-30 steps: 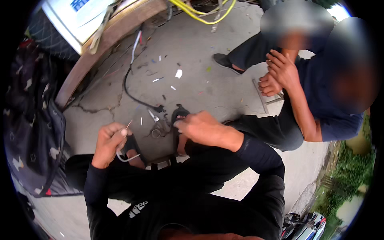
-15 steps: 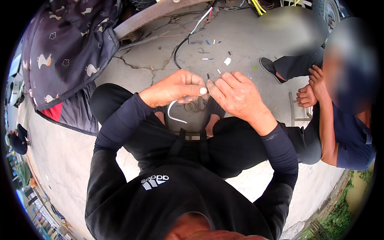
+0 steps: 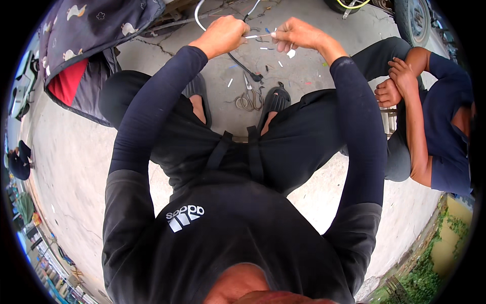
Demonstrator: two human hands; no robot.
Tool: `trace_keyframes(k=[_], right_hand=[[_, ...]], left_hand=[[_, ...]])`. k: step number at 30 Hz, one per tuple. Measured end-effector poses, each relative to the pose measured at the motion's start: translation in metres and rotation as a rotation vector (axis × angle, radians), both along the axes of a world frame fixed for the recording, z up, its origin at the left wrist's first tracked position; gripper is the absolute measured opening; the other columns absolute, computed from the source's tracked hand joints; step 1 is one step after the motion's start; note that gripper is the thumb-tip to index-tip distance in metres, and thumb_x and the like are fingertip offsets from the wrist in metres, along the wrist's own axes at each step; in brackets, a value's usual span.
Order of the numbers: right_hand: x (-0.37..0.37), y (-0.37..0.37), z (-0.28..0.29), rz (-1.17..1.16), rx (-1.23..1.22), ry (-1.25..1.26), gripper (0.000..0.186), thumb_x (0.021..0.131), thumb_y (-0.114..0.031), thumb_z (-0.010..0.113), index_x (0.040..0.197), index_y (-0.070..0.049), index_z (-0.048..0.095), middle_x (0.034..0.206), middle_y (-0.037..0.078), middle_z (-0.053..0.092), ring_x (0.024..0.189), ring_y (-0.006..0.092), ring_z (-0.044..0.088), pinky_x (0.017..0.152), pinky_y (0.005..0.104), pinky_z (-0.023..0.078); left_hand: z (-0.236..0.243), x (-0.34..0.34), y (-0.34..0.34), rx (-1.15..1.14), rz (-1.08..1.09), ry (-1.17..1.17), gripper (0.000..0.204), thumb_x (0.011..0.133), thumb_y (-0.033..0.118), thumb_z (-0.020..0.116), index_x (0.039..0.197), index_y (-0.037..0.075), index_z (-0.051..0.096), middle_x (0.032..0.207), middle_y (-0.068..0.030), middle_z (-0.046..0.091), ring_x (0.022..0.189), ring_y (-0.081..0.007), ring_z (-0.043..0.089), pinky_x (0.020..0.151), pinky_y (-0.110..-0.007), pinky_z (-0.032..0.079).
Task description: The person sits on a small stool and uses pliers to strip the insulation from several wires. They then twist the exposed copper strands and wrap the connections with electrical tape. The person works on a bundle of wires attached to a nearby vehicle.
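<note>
Out in front of me, my left hand [image 3: 225, 36] is closed around a white wire [image 3: 252, 36], with a short end poking out past the fingers. A thin reddish-brown strand runs on from that end to my right hand [image 3: 297, 36], whose thumb and fingers pinch its tip. White cable [image 3: 198, 14] loops up behind the left hand. On the ground below lies a black cable [image 3: 242, 65]. A pair of scissors [image 3: 248, 96] rests between my feet. The fingers of the right hand are partly blurred.
Bits of cut insulation [image 3: 280, 64] and a white scrap [image 3: 291, 53] litter the concrete. At left hangs a dark patterned quilted cover [image 3: 101, 25]. A seated person [image 3: 440, 116] is close on my right, hands crossed. A wheel [image 3: 412, 23] stands at the far right.
Both hands have moved forward, away from my body, and a little apart, drawing the wire into a line between them. My view has shifted, showing the scissors and my sandals more fully.
</note>
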State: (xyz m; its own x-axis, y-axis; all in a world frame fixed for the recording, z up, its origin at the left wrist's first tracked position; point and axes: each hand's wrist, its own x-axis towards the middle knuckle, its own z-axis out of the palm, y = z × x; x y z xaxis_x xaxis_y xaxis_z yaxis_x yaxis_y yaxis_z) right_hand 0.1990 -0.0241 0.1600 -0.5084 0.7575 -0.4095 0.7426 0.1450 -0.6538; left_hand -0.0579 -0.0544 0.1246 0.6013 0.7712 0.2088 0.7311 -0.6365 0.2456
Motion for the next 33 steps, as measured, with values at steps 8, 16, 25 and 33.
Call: trace_keyframes(k=[8, 16, 25, 33], right_hand=[[0.088, 0.074, -0.052, 0.004, 0.424, -0.642, 0.034, 0.097, -0.034, 0.062, 0.110, -0.006, 0.074, 0.108, 0.020, 0.074, 0.103, 0.0375, 0.070, 0.089, 0.0484, 0.055], [0.053, 0.271, -0.118, -0.308, 0.252, -0.032, 0.035, 0.096, -0.030, 0.067, 0.112, 0.000, 0.072, 0.097, 0.014, 0.074, 0.091, 0.0259, 0.070, 0.082, 0.0382, 0.054], [-0.050, 0.444, -0.218, -1.339, 0.323, 1.028, 0.031, 0.103, -0.017, 0.056, 0.119, 0.009, 0.062, 0.098, 0.010, 0.072, 0.084, 0.0142, 0.065, 0.070, 0.0288, 0.050], [-0.017, 0.506, -0.259, -1.172, 0.225, 1.085, 0.024, 0.095, -0.014, 0.071, 0.108, 0.006, 0.068, 0.092, 0.007, 0.070, 0.079, 0.0109, 0.062, 0.067, 0.0254, 0.050]], left_hand=[[-0.145, 0.010, 0.050, -0.079, 0.011, 0.157, 0.013, 0.087, 0.008, 0.060, 0.095, 0.003, 0.069, 0.083, -0.0205, 0.071, 0.084, -0.0401, 0.072, 0.073, -0.050, 0.058], [-0.189, 0.041, 0.255, -0.238, 0.441, -0.406, 0.019, 0.093, 0.017, 0.064, 0.106, 0.004, 0.068, 0.093, -0.0223, 0.073, 0.091, -0.0424, 0.070, 0.081, -0.051, 0.054], [-0.186, 0.108, 0.482, -0.184, 0.498, -0.781, 0.021, 0.092, 0.018, 0.065, 0.109, 0.006, 0.071, 0.103, -0.0172, 0.074, 0.094, -0.0388, 0.070, 0.082, -0.048, 0.054], [-0.244, 0.158, 0.518, -0.058, 0.389, -0.844, 0.026, 0.093, 0.010, 0.063, 0.117, 0.002, 0.068, 0.112, -0.0165, 0.069, 0.097, -0.0376, 0.067, 0.083, -0.043, 0.053]])
